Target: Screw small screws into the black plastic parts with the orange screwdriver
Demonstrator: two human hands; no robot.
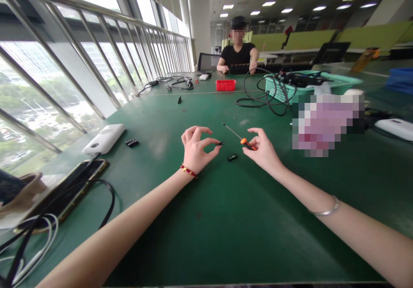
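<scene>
At the far left lies a phone with a cable across it; just beyond is a white box, and near that, to its right, a small black block. Next comes the left hand, its thumb and forefinger pinching a tiny dark part just above the table (too small to tell what it is), the other fingers loosely curled and raised. Right of the part, on the table and touched by neither hand, is a black piece. Then the screwdriver, its orange and black handle gripped between the right hand's thumb and fingers, its shaft slanting up and leftward.

The step in hand looks like lining up tool and part, with tip and part apart. Bringing them together would, I judge, call for a steady left pinch, the shaft swung down toward the part, and a firmer right hold (the handle sits near the fingertips) before any turning.
</scene>
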